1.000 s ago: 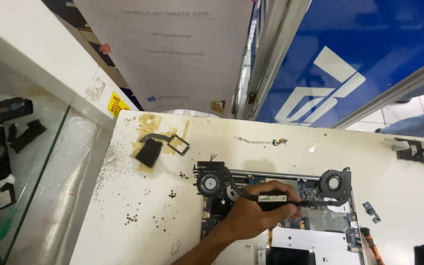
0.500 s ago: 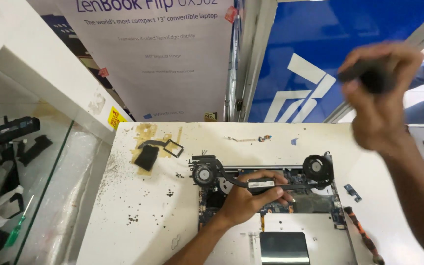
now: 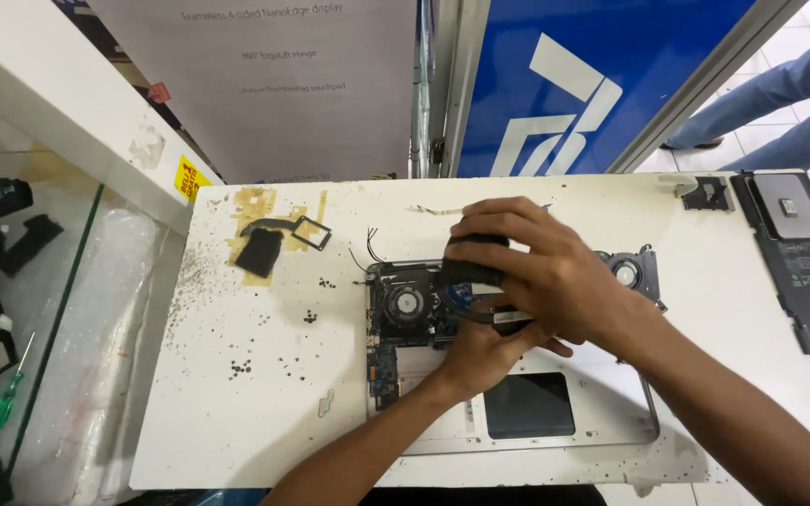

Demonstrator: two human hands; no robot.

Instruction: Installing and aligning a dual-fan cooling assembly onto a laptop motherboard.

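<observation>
Here we look down on a white desk (image 3: 236,412), its top chipped and speckled with dark spots, mostly toward the left edge. Behind the far edge stand a pale poster (image 3: 264,84) and a blue panel (image 3: 611,56) with a white logo; past the far right corner we see the blue trouser legs (image 3: 780,84) of another person on a tiled floor. To the left of the desk sits a glass case (image 3: 39,328), and in it lie black parts and a green screwdriver (image 3: 7,398).

The opened laptop (image 3: 555,426) lies near the front edge, right of the middle, its silver shell bare with a dark rectangular pad in the lower half. Along its far side we see a round fan (image 3: 407,302) at the left and a second fan (image 3: 628,272) at the right, with dark boards between them.

Our left hand (image 3: 480,356) rests on the laptop's middle, fingers curled down onto the parts under it; whether it pinches anything we cannot tell. Our right hand (image 3: 546,272) hovers just over it, fingers closed around a small black object (image 3: 471,267) held above the area between the fans.

Toward the far left corner a black pad and a small black frame (image 3: 309,232) lie on yellowed tape marks. By the right edge lies a dark cover plate (image 3: 799,262), with a smaller dark piece (image 3: 705,194) just beside it.
</observation>
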